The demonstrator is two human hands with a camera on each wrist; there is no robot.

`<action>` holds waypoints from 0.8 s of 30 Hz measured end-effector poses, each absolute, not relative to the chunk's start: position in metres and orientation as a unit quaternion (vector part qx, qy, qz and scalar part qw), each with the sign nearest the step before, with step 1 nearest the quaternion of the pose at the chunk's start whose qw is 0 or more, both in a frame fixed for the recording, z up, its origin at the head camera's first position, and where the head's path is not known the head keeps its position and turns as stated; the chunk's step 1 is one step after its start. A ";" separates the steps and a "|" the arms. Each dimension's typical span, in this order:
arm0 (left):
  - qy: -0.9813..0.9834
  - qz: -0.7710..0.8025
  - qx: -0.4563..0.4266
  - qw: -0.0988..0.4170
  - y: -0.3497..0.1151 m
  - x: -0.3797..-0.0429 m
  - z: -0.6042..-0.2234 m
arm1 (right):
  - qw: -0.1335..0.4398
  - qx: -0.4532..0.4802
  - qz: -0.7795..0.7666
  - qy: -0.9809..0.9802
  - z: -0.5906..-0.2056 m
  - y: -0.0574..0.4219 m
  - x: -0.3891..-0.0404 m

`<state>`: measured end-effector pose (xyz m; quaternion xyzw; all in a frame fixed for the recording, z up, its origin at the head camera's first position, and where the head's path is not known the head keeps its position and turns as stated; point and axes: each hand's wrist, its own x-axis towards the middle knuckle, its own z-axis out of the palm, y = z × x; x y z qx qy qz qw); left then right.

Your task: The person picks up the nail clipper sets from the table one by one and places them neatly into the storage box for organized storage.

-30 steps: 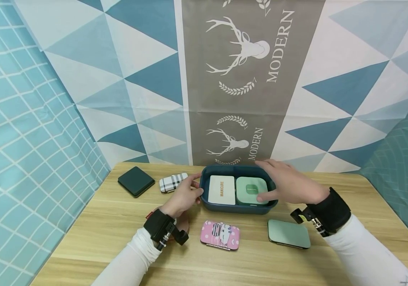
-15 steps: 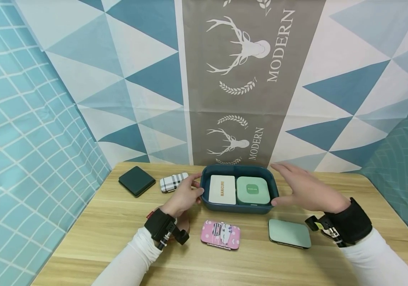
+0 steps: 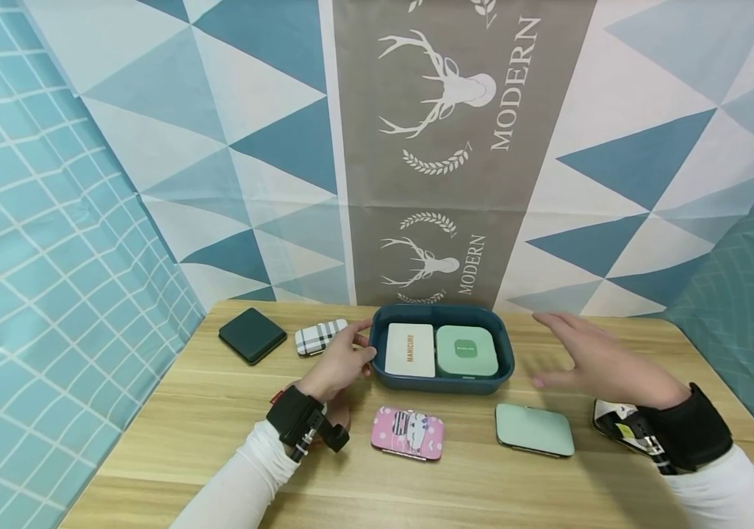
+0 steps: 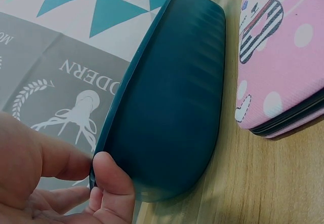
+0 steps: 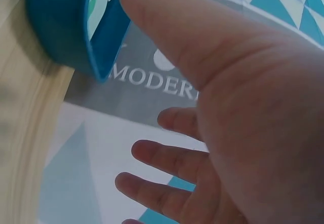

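A dark blue oblong bin (image 3: 443, 383) stands at the back of the table. Lying side by side in it are a white case (image 3: 410, 350) marked MANICURE and a light green rounded-square case (image 3: 467, 353). My left hand (image 3: 339, 365) pinches the bin's left end; in the left wrist view thumb and fingers close on the rim of the bin (image 4: 167, 92). Off to the bin's right, my right hand (image 3: 605, 365) is held above the table with fingers spread and nothing in it. The right wrist view shows the bin's end (image 5: 58, 21) beyond the thumb.
In front of the bin lie a pink cartoon case (image 3: 407, 434) and a pale green flat case (image 3: 533, 430). To the left are a plaid case (image 3: 320, 338) and a dark green square case (image 3: 252, 336). My right wrist partly covers another case (image 3: 605, 416). Patterned cloth (image 3: 430, 184) hangs behind.
My right hand has moved from over the light green case out to the right, away from the bin, uncovering that case. The left hand stays at the bin's rim.
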<state>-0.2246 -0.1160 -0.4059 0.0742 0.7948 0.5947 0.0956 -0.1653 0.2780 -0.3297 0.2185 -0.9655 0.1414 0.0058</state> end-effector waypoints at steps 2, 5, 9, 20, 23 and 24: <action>0.798 0.592 0.072 0.094 -0.116 -0.225 -0.405 | 0.007 0.215 0.139 -0.967 -0.331 0.283 -0.164; 0.800 0.589 0.069 0.092 -0.117 -0.225 -0.405 | 0.009 0.215 0.134 -0.967 -0.335 0.289 -0.163; 0.798 0.591 0.071 0.091 -0.117 -0.224 -0.405 | 0.001 0.206 0.136 -0.969 -0.340 0.298 -0.160; 0.792 0.598 0.074 0.093 -0.115 -0.223 -0.405 | -0.040 0.164 0.153 -0.974 -0.349 0.328 -0.148; 0.792 0.599 0.073 0.095 -0.115 -0.224 -0.405 | -0.045 0.153 0.156 -0.975 -0.351 0.334 -0.145; 0.791 0.599 0.073 0.096 -0.115 -0.224 -0.406 | -0.046 0.151 0.156 -0.975 -0.352 0.335 -0.144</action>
